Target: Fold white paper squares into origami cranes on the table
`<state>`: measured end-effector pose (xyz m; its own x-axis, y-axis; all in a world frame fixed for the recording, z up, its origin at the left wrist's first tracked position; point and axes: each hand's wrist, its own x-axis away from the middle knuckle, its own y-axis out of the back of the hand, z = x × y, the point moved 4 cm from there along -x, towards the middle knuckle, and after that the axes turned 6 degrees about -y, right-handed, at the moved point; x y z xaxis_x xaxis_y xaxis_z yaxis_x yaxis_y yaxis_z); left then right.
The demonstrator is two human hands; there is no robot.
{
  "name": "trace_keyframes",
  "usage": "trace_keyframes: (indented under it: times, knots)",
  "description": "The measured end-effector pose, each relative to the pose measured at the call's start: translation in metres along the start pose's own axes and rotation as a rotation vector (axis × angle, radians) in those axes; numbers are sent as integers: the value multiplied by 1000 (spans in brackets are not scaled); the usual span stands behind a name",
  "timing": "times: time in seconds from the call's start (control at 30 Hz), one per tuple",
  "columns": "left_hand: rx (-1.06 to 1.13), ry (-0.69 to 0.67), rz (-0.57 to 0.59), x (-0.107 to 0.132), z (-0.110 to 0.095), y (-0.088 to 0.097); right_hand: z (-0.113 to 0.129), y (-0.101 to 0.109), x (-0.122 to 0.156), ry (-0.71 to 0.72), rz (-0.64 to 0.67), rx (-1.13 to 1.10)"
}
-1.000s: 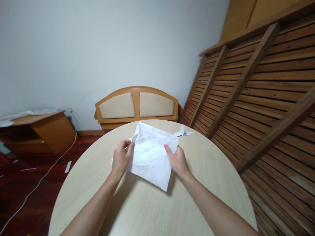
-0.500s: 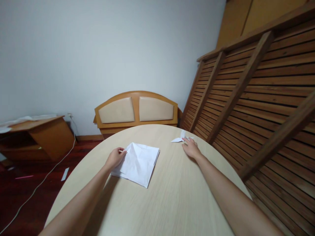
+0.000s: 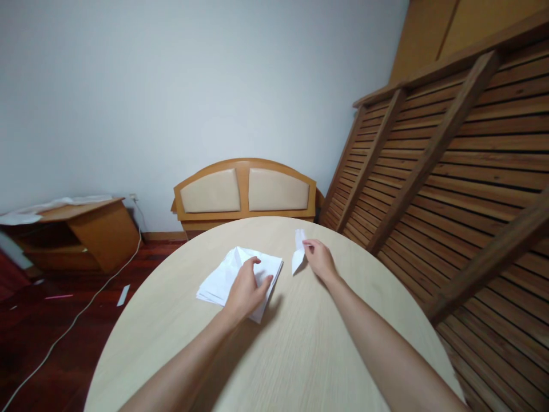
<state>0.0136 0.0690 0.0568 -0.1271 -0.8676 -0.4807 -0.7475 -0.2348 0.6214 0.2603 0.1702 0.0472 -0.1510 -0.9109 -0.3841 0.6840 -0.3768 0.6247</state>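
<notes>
- A round table point(image 3: 295, 366) with pale top comes nearest, and both arms reach over it from the near side.
- The left hand point(image 3: 246, 289) is above the paper pile, a little left of the middle. Its thumb and fingers stand apart and grip nothing that I can see; whether the palm touches the paper, I cannot tell.
- The paper pile point(image 3: 221, 277) is below this hand. It is several white sheets, lying flat and one over another, with uneven edges on the left and creases on the top one. The sheets are gathered together but not squared; I cannot count them.
- The right hand point(image 3: 319, 260) is farther and to the right. Its thumb and fingers are closed on the edge of the folded paper.
- The folded paper point(image 3: 298, 260) is at the far right part of the table, apart from the pile. It has a pointed near end and a narrow far part, so I judge that some folding is done on it. Whether its shape is finished, I cannot tell. The pile appears less worked, only creased.
- Beyond the table is a wooden headboard point(image 3: 210, 191) with two pale panels, and behind it a plain wall point(image 3: 240, 74).
</notes>
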Motion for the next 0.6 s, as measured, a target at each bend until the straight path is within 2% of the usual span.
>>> trace_keyframes:
  times: [0.13, 0.2, 0.23, 0.3, 0.43, 0.5, 0.6]
  knots:
    - [263, 40, -45, 11, -25, -13, 67, 2, 47, 170, 67, -130]
    - [372, 42, -33, 16, -32, -17, 92, 4, 71, 253, 105, -329]
    - [407, 43, -32, 19, -34, -18, 99, 4, 81, 249, 127, -415]
    - [446, 27, -32, 27, -35, -18, 103, 2, 96, 134, 155, -565]
    - [429, -32, 16, 43, -35, -17, 93, -7, 111, -64, 195, -853]
    - [401, -31, 49, 48, -34, -16, 90, -9, 116, -94, 242, -955]
    - [373, -46, 81, 50, -31, -16, 90, -11, 124, -82, 381, -1018]
